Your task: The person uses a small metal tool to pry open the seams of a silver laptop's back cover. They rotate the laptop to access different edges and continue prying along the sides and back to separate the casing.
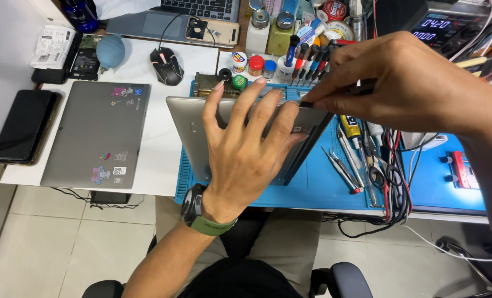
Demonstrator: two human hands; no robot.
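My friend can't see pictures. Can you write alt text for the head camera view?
A person's left hand presses flat on a grey metal tablet-shaped device lying on a blue rubber work mat, while the right hand pinches a thin dark tool at its top edge. A closed grey stickered laptop lies to the left.

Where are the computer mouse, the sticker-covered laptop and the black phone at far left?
computer mouse [166, 65], head view, top shell.
sticker-covered laptop [97, 132], head view, middle of lid.
black phone [25, 126], head view, middle of screen.

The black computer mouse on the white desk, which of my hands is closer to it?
Left. Your left hand lies flat on the silver tablet, just right of the black mouse. Your right hand pinches at the tablet's far corner, farther right.
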